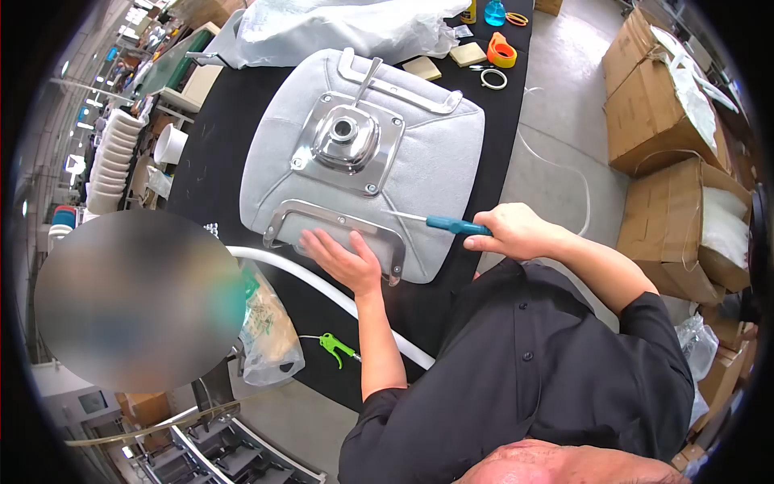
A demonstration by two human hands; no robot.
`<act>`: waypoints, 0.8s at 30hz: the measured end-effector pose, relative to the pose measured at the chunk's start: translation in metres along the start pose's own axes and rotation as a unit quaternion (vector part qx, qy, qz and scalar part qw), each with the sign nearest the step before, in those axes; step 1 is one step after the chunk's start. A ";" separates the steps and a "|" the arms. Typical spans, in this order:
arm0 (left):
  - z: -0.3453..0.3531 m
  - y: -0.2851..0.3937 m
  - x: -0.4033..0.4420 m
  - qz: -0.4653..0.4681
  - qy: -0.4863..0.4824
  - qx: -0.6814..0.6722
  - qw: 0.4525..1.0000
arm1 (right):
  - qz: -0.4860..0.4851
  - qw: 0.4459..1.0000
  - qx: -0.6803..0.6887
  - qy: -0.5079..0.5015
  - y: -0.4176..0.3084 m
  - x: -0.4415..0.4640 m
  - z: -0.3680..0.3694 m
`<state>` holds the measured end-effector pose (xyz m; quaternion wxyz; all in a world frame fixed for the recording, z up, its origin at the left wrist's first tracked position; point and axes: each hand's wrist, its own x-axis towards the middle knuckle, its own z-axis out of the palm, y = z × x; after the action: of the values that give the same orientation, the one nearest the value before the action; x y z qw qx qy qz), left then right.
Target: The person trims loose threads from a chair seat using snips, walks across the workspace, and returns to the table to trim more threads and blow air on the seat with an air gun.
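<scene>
A grey upholstered chair seat (439, 153) lies underside up on the black-covered table. Bolted to its middle is a shiny metal mounting plate (383, 153) with a round socket. My right hand (516, 231) is closed around the teal handle of a screwdriver (451, 225); its thin shaft points left over the seat, near the front metal bracket (302, 208). Whether the tip touches anything, I cannot tell. Fingers stretched out, my left hand (348, 262) lies flat against the seat's near edge, beside that bracket. A second metal bracket (395, 90) runs along the far side.
An orange tape dispenser (501, 52), a tape roll (493, 78) and scissors (517, 18) lie at the table's far right. A green air gun (337, 348) and plastic bag (270, 331) are near left. Cardboard boxes (657, 105) stand on the right floor.
</scene>
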<state>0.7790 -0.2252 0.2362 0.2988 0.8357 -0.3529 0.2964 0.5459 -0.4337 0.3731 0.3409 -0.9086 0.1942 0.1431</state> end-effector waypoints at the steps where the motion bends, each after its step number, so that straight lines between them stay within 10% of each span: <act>1: 0.001 -0.005 0.006 -0.006 0.018 -0.009 1.000 | -0.003 1.000 -0.001 -0.002 -0.003 0.005 0.003; 24: 0.023 -0.077 0.164 -0.007 -0.046 0.140 0.989 | -0.091 0.986 -0.082 0.112 -0.069 0.117 -0.094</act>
<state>0.9392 -0.2653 0.3148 0.1641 0.8846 -0.3151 0.3021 0.6923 -0.4792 0.4337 0.2532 -0.9576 0.1351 0.0246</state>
